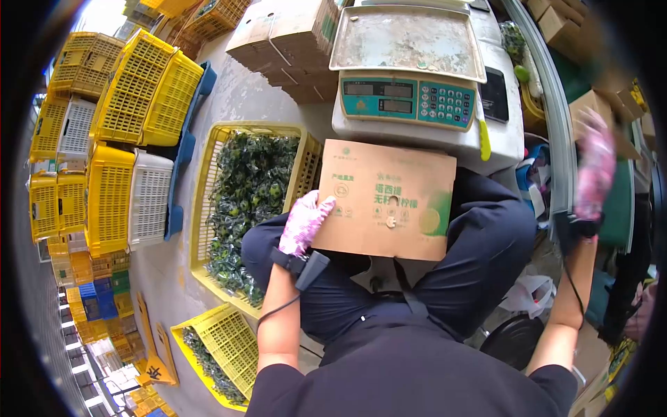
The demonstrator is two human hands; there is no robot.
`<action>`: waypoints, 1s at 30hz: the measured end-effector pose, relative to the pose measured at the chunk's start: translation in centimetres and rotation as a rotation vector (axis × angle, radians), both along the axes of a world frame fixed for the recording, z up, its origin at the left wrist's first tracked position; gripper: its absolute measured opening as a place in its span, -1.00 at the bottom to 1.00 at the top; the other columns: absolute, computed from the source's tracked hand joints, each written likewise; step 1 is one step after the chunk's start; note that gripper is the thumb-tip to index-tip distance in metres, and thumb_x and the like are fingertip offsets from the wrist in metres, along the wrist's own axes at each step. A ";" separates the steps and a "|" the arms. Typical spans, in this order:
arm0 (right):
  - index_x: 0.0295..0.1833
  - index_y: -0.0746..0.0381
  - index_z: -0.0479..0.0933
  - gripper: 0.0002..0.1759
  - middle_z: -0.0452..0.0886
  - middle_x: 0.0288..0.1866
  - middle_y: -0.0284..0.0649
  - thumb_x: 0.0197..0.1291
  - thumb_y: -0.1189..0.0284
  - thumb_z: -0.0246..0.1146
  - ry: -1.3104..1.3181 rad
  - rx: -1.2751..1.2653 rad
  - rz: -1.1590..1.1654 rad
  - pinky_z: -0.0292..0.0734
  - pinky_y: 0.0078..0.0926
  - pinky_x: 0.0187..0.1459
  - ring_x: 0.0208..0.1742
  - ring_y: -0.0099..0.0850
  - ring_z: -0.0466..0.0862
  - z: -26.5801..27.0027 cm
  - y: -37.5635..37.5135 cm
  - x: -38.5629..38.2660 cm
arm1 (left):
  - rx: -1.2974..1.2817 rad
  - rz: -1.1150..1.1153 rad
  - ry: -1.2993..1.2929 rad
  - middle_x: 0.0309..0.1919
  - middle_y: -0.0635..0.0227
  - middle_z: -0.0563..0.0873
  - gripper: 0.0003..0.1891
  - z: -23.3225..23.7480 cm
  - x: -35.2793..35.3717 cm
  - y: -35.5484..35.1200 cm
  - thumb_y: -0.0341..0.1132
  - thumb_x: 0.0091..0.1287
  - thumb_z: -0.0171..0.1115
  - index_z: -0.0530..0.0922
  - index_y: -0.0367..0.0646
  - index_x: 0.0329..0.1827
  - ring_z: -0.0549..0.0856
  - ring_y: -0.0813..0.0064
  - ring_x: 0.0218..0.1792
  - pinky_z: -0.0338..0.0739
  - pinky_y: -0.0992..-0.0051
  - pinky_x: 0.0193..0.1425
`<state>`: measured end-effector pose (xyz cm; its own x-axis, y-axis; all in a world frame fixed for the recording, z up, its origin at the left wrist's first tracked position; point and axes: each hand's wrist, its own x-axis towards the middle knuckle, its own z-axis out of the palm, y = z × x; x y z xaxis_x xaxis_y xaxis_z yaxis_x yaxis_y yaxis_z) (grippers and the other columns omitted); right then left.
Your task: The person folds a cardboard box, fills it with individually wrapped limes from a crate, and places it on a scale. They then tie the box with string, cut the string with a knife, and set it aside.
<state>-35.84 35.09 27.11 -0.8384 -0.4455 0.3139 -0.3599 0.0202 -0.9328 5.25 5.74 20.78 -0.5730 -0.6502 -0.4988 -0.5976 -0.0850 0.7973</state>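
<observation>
A brown cardboard box (389, 198) with green printing and a small hole near its middle lies across my lap. My left hand (306, 221), in a pink patterned glove, grips its left edge, the thumb on top and the other fingers hidden. Out to the right, my right hand (596, 163) in a similar glove is raised beside stacked cardboard cartons (590, 115); motion smears its fingers. Left of my knee stands a yellow crate (201, 240) full of small dark packs with green items in them.
Ahead, a scale (406, 38) and a yellow-handled knife (484, 139) rest on a white-covered table (424, 142). Bundled flat cartons (278, 35) are stacked left of it. A tilted yellow crate (222, 347), a pallet jack (158, 365) and stacked crates (111, 194) stand at left.
</observation>
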 end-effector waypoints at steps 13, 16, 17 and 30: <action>0.41 0.33 0.23 -0.32 0.59 -0.01 0.00 0.19 0.33 0.14 1.201 0.763 0.848 0.55 -0.36 -0.50 -0.45 -0.28 0.68 3.9 -9.3 23.9 | 0.532 0.328 0.452 -0.13 0.16 0.70 -0.65 4.5 4.9 -1.0 -0.48 0.26 0.19 0.49 -0.41 0.11 0.68 0.39 -0.15 0.61 0.35 -0.02; 0.36 0.40 0.26 -0.35 0.62 -0.21 -0.08 0.20 0.32 0.17 1.291 1.058 0.892 0.53 -0.35 -0.50 -0.50 -0.27 0.66 8.4 -10.4 24.7 | 1.127 0.023 0.916 -0.05 0.08 0.60 -0.43 5.5 5.2 -2.4 -0.03 0.38 0.03 0.34 -0.30 0.29 0.71 0.21 -0.12 0.66 0.36 -0.08; 0.27 0.41 0.32 -0.45 0.63 -0.30 -0.07 0.22 0.35 0.14 1.062 1.075 0.937 0.54 -0.35 -0.52 -0.50 -0.23 0.66 9.5 -10.9 24.9 | 0.809 0.227 0.750 0.14 -0.01 0.45 -0.24 9.6 4.3 0.3 0.18 0.41 -0.15 0.07 -0.21 0.49 0.65 0.07 0.04 0.65 0.24 0.00; 0.41 0.27 0.25 -0.31 0.52 0.22 -0.24 0.29 0.19 0.29 -0.360 0.589 1.307 0.39 -0.43 0.21 0.25 -0.49 0.45 0.9 -15.9 17.8 | -0.153 0.241 0.472 0.51 -0.08 -0.11 0.19 4.1 -2.6 6.8 -0.06 0.19 0.44 -0.38 -0.23 0.55 0.06 0.11 0.50 0.09 0.27 0.49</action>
